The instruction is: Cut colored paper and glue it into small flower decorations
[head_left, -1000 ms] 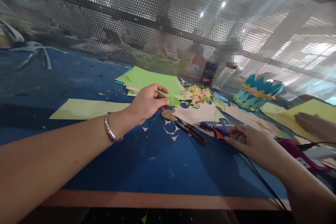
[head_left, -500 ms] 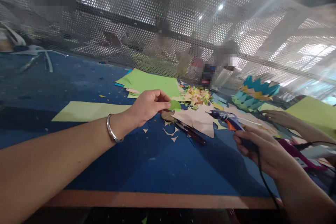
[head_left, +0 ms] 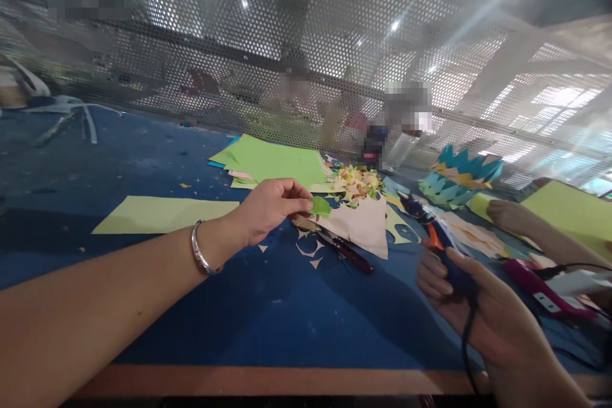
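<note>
Tabletop (head_left: pixel 268 325) — glue gun (head_left: pixel 442 241) in right hand (head_left: pixel 497 312)

No writing seems legible, as far as the blur allows.

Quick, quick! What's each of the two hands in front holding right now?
Left hand: closed, pinching a small green paper piece.
Right hand: closed around the handle of a blue glue gun.

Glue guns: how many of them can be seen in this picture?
1: the blue glue gun, held in the person's right hand. Others could be hidden from view.
</note>
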Demonstrator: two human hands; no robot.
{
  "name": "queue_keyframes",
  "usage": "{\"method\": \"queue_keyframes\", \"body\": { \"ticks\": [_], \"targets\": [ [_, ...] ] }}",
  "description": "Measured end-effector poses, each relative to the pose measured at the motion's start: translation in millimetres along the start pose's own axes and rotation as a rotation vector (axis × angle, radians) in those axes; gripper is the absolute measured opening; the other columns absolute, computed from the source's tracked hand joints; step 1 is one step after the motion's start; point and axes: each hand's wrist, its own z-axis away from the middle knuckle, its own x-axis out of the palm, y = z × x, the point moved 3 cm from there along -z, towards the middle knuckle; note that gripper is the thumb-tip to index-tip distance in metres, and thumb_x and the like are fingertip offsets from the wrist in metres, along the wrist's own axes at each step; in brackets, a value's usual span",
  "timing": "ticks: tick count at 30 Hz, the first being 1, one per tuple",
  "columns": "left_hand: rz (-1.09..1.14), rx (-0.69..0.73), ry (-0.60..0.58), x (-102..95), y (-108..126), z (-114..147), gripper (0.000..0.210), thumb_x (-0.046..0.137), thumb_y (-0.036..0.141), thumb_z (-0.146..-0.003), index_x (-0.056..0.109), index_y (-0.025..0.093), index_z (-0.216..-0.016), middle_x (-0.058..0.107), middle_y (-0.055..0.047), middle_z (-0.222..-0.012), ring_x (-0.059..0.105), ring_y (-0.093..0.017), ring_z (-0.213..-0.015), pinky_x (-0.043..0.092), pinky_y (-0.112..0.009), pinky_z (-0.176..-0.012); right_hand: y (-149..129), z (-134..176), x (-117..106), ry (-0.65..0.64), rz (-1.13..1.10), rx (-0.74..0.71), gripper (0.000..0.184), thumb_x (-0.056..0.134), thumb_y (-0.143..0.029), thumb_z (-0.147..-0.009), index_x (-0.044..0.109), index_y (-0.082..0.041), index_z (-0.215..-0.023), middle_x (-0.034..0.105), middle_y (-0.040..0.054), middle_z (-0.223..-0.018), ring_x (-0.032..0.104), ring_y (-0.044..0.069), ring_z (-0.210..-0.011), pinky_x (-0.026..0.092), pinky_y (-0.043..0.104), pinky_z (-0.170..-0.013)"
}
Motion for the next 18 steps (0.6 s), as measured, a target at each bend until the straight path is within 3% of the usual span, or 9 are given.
{"method": "queue_keyframes", "body": {
  "ticks": [6,10,18],
  "targets": [
    [0.034,-0.010,-0.074,3.3,-1.2,0.2,0.008,0.070,0.006,-0.080,0.064,0.012,-0.081,0.063,0.001,-0.068,0.063,-0.009,-0.061,0.046,-0.022,-0.060,-1.6,-1.5,16.3,-0.125,0.026,-0.034,0.011,0.074,-0.028,-0.086,0.067,-0.020,-0.088,0.043,-0.0026,-0.069,0.038,0.008,-0.054,0.043,0.020,-0.049],
    [-0.028,0.044,-0.090,6.0,-1.9,1.1,0.007,0.072,0.008,-0.078,0.066,0.011,-0.080,0.065,0.000,-0.068,0.063,-0.009,-0.062,0.048,-0.023,-0.062,2.2,-3.2,24.2,-0.166,0.078,-0.045,0.022,0.077,-0.029,-0.084,0.069,-0.018,-0.100,0.045,-0.0022,-0.071,0.038,0.007,-0.056,0.041,0.019,-0.050],
    [-0.087,0.073,-0.124,8.1,-5.5,2.6,0.005,0.073,0.011,-0.075,0.069,0.013,-0.077,0.067,0.000,-0.068,0.059,-0.009,-0.062,0.046,-0.023,-0.063,7.7,-3.8,36.2,-0.245,0.137,-0.083,0.013,0.073,-0.029,-0.085,0.068,-0.017,-0.088,0.041,-0.0027,-0.067,0.033,0.007,-0.053,0.034,0.020,-0.049]
  ]
}}
